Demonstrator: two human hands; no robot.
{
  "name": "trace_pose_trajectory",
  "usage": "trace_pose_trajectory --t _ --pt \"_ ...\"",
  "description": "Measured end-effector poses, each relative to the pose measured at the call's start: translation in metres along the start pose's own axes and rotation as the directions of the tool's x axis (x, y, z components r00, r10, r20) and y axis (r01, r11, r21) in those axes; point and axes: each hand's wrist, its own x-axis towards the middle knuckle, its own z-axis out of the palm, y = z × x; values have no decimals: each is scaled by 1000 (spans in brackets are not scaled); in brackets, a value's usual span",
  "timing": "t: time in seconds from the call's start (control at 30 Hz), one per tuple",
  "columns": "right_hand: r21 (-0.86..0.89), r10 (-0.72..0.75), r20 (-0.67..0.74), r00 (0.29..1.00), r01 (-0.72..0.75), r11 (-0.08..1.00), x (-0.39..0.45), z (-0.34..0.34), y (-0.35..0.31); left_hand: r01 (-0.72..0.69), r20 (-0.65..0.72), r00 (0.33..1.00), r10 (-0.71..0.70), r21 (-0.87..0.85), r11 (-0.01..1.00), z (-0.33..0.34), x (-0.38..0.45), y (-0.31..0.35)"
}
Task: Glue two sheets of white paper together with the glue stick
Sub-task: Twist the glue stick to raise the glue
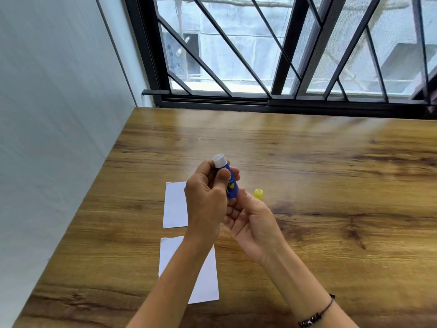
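The desk (331,185) lies bare to the right and toward the window (283,55), giving open passage there. A wall (47,114) closes off the left edge. Two paper sheets (175,204) lie flat near the left, and a small yellow cap (258,193) stands just right of them.

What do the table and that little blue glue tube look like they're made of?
The table looks like wood or a wood-print laminate: brown grain with dark knots and a soft sheen under the window light. The glue stick, held in both hands, looks like smooth plastic, with a glossy blue printed body and a white open top.
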Motion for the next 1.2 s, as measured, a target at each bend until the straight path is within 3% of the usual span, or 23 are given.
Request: trace_pose_trajectory --t 0.17,0.33,0.73,1.0,1.1,1.2 --pt "28 64 -15 998 -63 998 2 1 2 20 7 1000 -20 -9 1000 1 0 0" --pt "-10 -59 95 994 60 998 -2 -2 2 1 -12 1000 -1 14 1000 -5 2 -1" --pt "-164 -77 9 997 78 983 -1 7 0 -14 -3 1000 14 24 1000 -3 1 -1" --pt "218 226 -53 973 -210 953 -1 16 -16 -77 60 995 75 27 997 -2 0 3" --pt "260 256 -36 966 -238 936 -1 15 -14 -76 60 995 74 22 997 -2 0 3" --pt "257 192 -37 981 -176 950 -1 16 -10 -73 43 997 71 47 996 -3 1 3"
